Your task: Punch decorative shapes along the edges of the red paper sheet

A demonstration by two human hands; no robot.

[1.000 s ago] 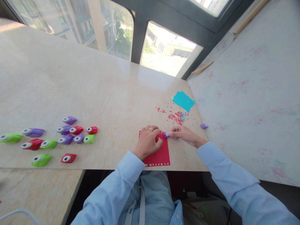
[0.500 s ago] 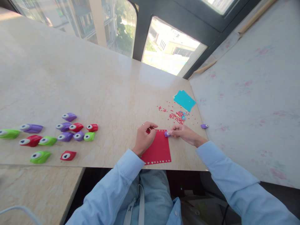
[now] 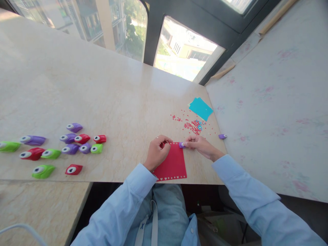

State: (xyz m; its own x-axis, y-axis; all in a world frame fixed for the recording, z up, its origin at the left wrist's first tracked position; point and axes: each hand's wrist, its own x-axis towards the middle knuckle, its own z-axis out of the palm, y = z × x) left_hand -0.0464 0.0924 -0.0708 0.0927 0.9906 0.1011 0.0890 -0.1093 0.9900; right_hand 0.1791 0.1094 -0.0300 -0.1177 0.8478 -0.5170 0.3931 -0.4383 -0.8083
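Note:
A red sheet of paper (image 3: 172,165) lies at the table's front edge, with small punched shapes along its far and near borders. My left hand (image 3: 158,153) rests over its left part, fingers curled and pinching the far edge. In my right hand (image 3: 199,146) is a small purple craft punch (image 3: 181,145), gripped between thumb and fingers at the sheet's far right corner. My thumb lies on top of the punch and hides part of it.
Red and blue paper bits (image 3: 192,127) are scattered beyond the sheet, near blue paper sheets (image 3: 201,109). A second purple punch (image 3: 222,136) lies by the right wall. Several purple, red and green punches (image 3: 70,149) stand at left. Windows border the table's far side.
The purple punch at the far right corner has turned slightly, and my right thumb now covers more of its top. Both hands stay almost in place; the whole view has shifted a little.

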